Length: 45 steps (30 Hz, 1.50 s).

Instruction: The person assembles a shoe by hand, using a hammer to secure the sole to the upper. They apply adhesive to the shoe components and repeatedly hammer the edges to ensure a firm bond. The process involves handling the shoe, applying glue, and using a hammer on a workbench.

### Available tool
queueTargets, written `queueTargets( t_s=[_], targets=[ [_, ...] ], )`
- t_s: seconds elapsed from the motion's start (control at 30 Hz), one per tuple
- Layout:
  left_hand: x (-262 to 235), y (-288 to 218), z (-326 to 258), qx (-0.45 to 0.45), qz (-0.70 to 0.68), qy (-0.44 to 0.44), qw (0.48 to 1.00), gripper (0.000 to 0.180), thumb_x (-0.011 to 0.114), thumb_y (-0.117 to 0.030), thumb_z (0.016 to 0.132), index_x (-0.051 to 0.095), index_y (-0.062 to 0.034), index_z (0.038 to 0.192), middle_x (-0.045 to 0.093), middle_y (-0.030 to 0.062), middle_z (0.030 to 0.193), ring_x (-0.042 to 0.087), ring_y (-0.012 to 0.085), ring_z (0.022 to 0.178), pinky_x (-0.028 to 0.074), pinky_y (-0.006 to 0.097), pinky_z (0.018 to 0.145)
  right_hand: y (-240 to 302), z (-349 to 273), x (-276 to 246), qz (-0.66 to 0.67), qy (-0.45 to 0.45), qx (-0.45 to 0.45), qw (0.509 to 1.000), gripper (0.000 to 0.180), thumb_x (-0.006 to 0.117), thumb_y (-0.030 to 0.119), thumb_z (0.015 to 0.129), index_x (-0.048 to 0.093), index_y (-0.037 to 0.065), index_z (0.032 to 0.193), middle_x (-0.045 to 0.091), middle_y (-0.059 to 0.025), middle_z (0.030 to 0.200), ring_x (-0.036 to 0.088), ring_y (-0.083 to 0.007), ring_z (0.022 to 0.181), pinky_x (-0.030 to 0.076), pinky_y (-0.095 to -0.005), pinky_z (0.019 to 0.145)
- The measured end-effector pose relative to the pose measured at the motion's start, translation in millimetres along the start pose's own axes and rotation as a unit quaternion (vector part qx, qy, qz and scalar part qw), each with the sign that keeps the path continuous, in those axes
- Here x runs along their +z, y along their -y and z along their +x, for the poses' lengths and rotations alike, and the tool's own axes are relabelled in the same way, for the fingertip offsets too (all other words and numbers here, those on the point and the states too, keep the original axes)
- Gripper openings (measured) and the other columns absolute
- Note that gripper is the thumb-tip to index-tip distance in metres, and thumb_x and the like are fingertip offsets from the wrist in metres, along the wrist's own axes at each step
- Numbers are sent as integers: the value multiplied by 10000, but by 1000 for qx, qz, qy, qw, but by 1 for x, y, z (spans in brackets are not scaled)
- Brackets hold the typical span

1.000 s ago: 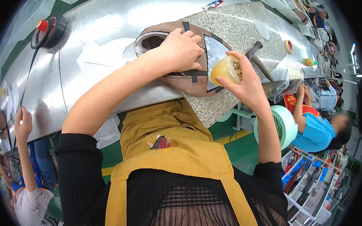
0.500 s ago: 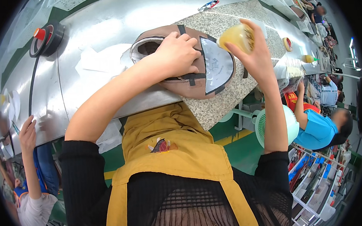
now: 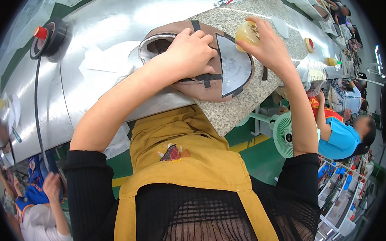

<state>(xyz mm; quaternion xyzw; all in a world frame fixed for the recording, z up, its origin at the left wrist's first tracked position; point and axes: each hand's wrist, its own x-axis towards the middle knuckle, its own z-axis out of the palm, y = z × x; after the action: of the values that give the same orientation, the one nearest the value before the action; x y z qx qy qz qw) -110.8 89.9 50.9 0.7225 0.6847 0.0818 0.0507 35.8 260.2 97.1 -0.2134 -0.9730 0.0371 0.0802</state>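
Note:
A brown bag point(image 3: 209, 87) with black strips lies on a speckled stone slab point(image 3: 227, 119). It has a pale, shiny panel point(image 3: 236, 67) on its right end and a white-edged opening at its left. My left hand point(image 3: 194, 53) is closed on the middle of the bag, its bent fingers and thumb pressing into the brown material. Above the bag's right end, my right hand point(image 3: 269, 46) grips a translucent yellowish bottle point(image 3: 246, 35), tilted and apart from the panel. My fingers and palm hide part of the bottle.
A black reel with a red cap point(image 3: 47, 36) stands on the metal table point(image 3: 84, 99) at left. A roll of tape point(image 3: 309, 45) and a yellow bottle with a green tip point(image 3: 331, 62) lie at right. A green fan point(image 3: 284, 136) stands below my right forearm. Co-workers sit on both sides.
My right hand has moved slightly left and up with the bottle. My left hand stays on the bag. The co-worker's hand at far left has dropped lower.

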Motion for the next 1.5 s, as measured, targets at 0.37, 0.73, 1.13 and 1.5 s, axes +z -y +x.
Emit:
queueTargets(
  t_s=[0.37, 0.73, 1.13, 1.5],
  targets=[
    [0, 0, 2, -1, 10, 12, 1000, 374, 661, -418, 779, 691, -173, 1060, 579, 46, 1155, 520, 236, 1127, 390, 386, 978, 10, -61, -22, 100, 82, 76, 989, 576, 672, 376, 777, 471, 105, 1245, 563, -151, 1123, 605, -319, 995, 475, -412, 866],
    [1, 0, 1, 4, 11, -4, 1000, 388, 656, -429, 780, 693, -167, 1064, 581, 50, 1165, 520, 228, 1132, 390, 376, 983, 11, -20, -11, 123, -72, 11, 990, 622, 700, 392, 778, 461, 98, 1272, 551, -151, 1172, 581, -319, 1031, 469, -395, 885],
    [3, 0, -2, -7, 1, -9, 1000, 383, 665, -425, 772, 692, -168, 1054, 580, 48, 1157, 525, 231, 1117, 394, 381, 970, 23, -38, -8, 166, 86, 40, 981, 598, 699, 379, 770, 478, 81, 1239, 561, -163, 1138, 585, -321, 1029, 465, -374, 886],
    [3, 1, -4, -11, 7, -7, 1000, 386, 656, -434, 780, 691, -173, 1063, 581, 52, 1156, 521, 233, 1119, 392, 381, 973, 30, -61, -42, 364, 78, 100, 923, 636, 711, 347, 776, 462, 58, 1285, 554, -133, 1174, 554, -217, 1080, 437, -340, 927]
  ],
)
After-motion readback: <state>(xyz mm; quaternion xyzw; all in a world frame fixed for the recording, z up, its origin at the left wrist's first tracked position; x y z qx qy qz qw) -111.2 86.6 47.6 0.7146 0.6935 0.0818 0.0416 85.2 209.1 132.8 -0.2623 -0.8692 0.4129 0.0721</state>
